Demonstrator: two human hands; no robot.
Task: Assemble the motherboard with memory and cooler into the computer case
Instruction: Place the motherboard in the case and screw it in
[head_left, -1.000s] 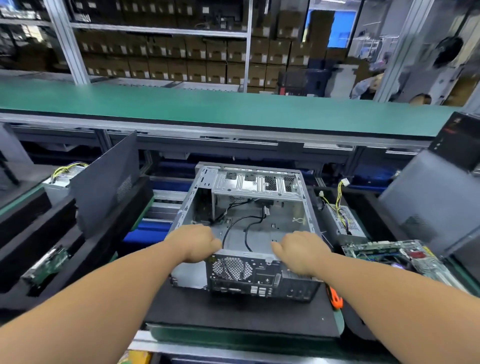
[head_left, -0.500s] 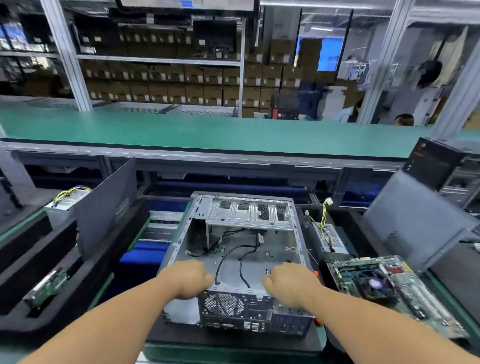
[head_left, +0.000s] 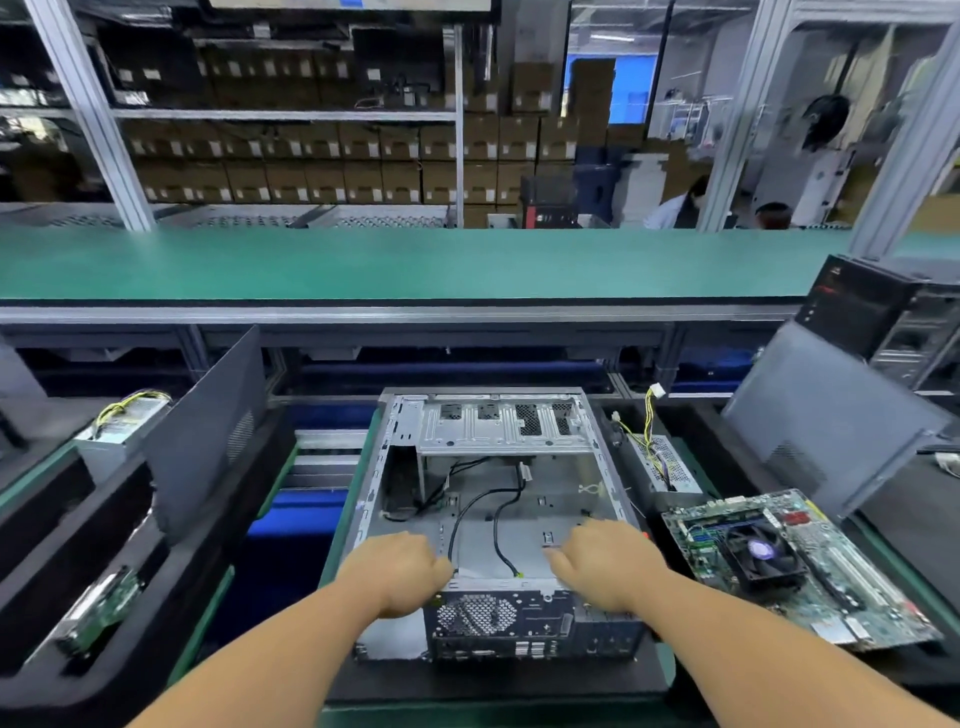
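Both arms reach forward. Left hand (head_left: 397, 571) and right hand (head_left: 605, 569), fingers curled, grip the near rear edge of the open computer case (head_left: 493, 525), lying flat on a black mat (head_left: 467, 686). Motherboard (head_left: 795, 566) with cooler fan lies just right of it.

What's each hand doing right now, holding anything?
Left hand: fingers curled over the rear top edge of the computer case, gripping it.
Right hand: same, gripping the rear edge of the case.
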